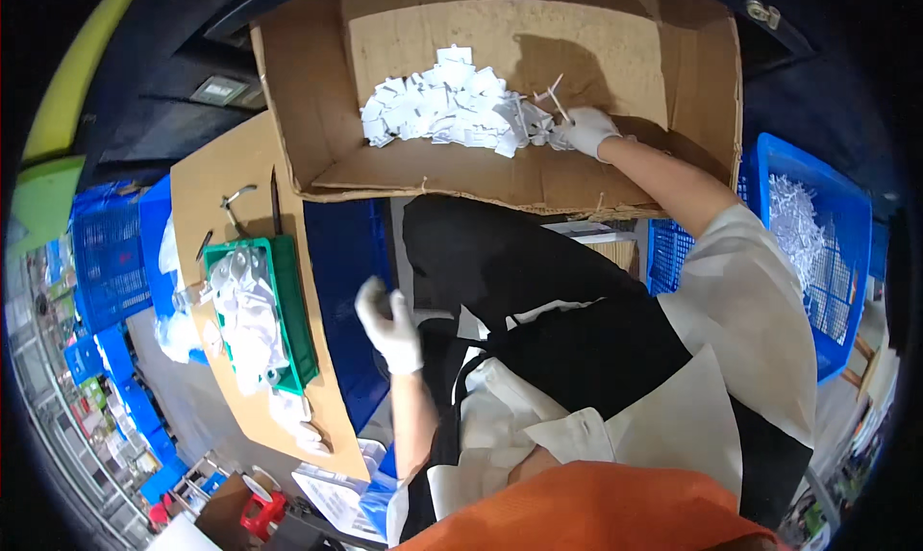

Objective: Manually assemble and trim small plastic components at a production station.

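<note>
A large open cardboard box (461, 171) lies in front of me with a heap of small flat white pieces (437, 104) inside. My right hand (588, 132), in a white glove, reaches into the box at the heap's right end. Its fingers are closed on a thin, branched white piece (556, 99) that sticks up from them. My left hand (389, 328), also gloved, hovers below the box's near edge, left of my lap. Its thumb and fingers are apart and it holds nothing.
On a cardboard sheet (332, 397) at the left stands a green tray (296, 325) holding white items, with a white glove (300, 426) and a few tools, among them a black pen-like one (276, 203). A blue crate (836, 171) of thin white scraps is at the right.
</note>
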Tool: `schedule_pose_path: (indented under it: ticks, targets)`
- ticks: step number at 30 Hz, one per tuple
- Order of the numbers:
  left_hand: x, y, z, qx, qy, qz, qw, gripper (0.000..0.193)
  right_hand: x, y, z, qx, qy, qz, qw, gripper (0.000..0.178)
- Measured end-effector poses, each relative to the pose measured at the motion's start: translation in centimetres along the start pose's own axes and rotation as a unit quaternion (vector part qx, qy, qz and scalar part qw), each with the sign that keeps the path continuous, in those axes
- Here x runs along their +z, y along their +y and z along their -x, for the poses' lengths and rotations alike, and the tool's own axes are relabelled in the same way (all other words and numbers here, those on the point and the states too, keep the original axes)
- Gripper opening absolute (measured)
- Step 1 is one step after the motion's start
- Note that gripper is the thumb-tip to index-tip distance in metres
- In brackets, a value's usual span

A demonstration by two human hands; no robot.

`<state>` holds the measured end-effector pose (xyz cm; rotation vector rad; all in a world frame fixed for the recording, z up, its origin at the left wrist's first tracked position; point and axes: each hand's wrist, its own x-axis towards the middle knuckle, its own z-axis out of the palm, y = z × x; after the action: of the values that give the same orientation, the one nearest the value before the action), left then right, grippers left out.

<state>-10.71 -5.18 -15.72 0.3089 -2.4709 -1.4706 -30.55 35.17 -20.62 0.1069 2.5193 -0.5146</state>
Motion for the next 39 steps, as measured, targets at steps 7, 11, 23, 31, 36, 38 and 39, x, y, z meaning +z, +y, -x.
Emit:
schedule_pose_path:
  ticks: [7, 11, 23, 31, 36, 38, 39]
  targets:
    - [2.6, -3.4, 8.7, -0.134, -0.038, -0.032, 0.99, 0.027, 6.4, -3.6, -5.5, -0.136, 0.097, -0.018, 0.986, 0.032]
    - [2.8, -2.4, 8.5, -0.157, -0.079, -0.009, 0.984, 0.025, 4.7, -3.8, -5.2, -0.133, 0.156, -0.041, 0.978, 0.028]
    - [3.3, -7.1, 7.5, -0.314, -0.137, 0.173, 0.923, 0.02, -10.0, 1.3, 14.3, -0.114, 0.289, -0.274, 0.91, 0.031]
    - [2.9, -6.4, 7.4, -0.293, -0.163, 0.13, 0.933, 0.021, -15.7, 29.2, 38.0, 0.254, 0.443, 0.175, 0.841, 0.036]
    - [2.6, -6.0, 7.5, -0.266, -0.177, 0.036, 0.947, 0.024, -12.3, 17.6, 33.6, 0.119, 0.327, 0.202, 0.916, 0.03]
    - [1.8, -7.2, 8.3, -0.292, -0.153, 0.072, 0.941, 0.024, -12.2, 4.9, 29.0, -0.097, 0.353, -0.076, 0.927, 0.022]
    - [1.9, -7.2, 8.3, -0.287, -0.156, 0.078, 0.942, 0.024, -11.5, 2.9, 25.5, -0.186, 0.329, -0.068, 0.923, 0.022]
